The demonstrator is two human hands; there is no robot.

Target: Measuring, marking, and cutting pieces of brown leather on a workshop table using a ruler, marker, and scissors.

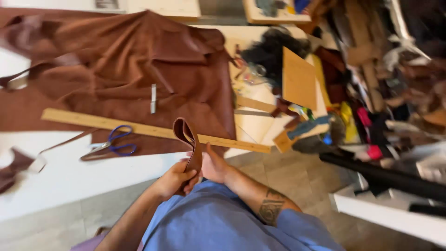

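Observation:
Both my hands hold a folded strip of brown leather (189,139) in front of my body, at the white table's near edge. My left hand (174,180) pinches its lower part. My right hand (214,166) presses it from the right side, thumb up. The strip loops over at its top. Just beyond it a long wooden ruler (139,128) lies across a large brown leather hide (125,65) spread over the table. Blue-handled scissors (114,144) rest left of my hands on the hide's edge.
A small metal tool (153,98) lies on the hide. A cardboard sheet (298,79), dark scraps and coloured clutter crowd the table's right end. Leather offcuts pile up at the far right. A black roll (385,176) lies over a white shelf. The white table (69,172) borders a tiled floor.

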